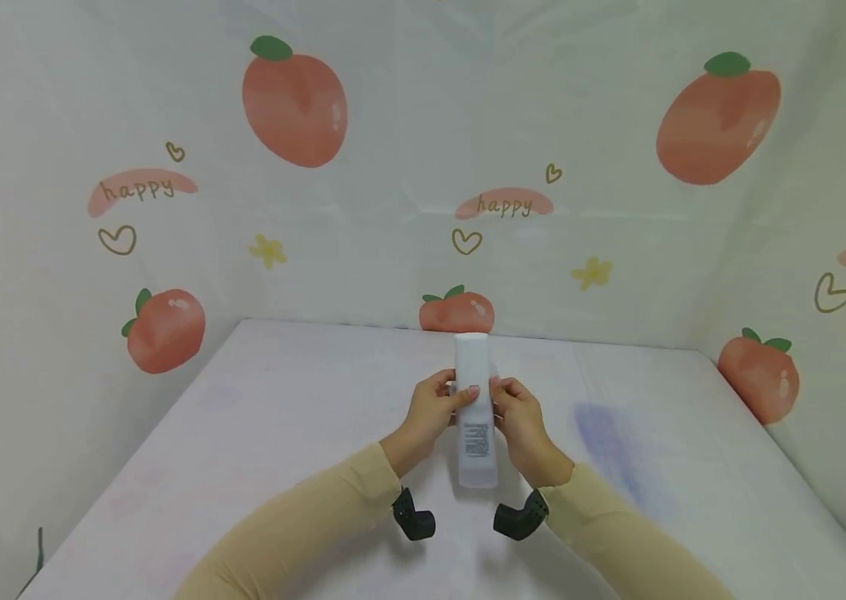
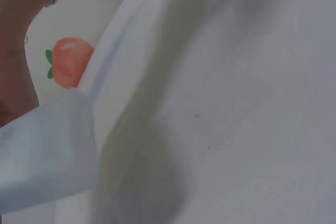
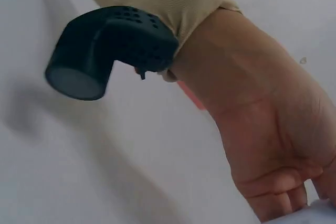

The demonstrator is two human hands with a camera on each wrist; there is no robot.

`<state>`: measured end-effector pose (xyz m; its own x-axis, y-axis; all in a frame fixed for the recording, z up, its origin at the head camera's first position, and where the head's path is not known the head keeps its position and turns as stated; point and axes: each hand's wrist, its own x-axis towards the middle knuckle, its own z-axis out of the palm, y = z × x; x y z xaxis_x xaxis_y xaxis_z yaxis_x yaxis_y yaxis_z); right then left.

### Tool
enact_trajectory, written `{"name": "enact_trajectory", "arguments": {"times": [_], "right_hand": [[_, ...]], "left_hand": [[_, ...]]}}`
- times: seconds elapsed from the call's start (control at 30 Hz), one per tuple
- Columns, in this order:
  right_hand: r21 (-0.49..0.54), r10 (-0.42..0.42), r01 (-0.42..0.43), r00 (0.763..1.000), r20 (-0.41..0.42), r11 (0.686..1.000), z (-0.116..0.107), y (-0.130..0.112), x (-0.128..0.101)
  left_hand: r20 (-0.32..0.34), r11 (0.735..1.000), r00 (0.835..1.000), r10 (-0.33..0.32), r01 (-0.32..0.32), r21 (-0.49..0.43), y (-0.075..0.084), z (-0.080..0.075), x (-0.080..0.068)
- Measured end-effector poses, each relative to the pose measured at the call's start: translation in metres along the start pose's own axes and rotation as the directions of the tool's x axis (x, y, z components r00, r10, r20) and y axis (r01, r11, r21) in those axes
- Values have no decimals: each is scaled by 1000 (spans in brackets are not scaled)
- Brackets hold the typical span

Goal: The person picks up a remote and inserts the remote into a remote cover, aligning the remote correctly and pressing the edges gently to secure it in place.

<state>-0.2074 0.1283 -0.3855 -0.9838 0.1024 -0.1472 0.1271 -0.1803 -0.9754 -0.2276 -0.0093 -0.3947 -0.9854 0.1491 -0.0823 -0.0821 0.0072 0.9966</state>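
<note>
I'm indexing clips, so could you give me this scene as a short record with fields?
object: white container, long and narrow, gray print on its lower part
left hand: grips it, thumb across its face
right hand: holds its right edge
wrist gear: black device at each wrist
surface: white tabletop with bluish patch
backdrop: white sheet with red fruit prints

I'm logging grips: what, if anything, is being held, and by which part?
A white container, around the middle of its long sides: left hand on one, right hand on the other.
</note>
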Motion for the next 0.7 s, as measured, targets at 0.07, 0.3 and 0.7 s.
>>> {"name": "enact_trajectory", "arguments": {"times": [0.07,0.3,0.7], "right_hand": [[-2,-15,15,999,-39,1000,1,-1,4],[22,-10,10,1000,5,1000,-7,-13,23],[-20,95,-95,995,31,995,-11,-11,26]], "left_hand": [[18,1000,1000,-4,4,5,1,0,1],[75,997,995,-68,67,24,14,-1,-3],[68,992,990,-123,124,-16,10,-2,-7]]}}
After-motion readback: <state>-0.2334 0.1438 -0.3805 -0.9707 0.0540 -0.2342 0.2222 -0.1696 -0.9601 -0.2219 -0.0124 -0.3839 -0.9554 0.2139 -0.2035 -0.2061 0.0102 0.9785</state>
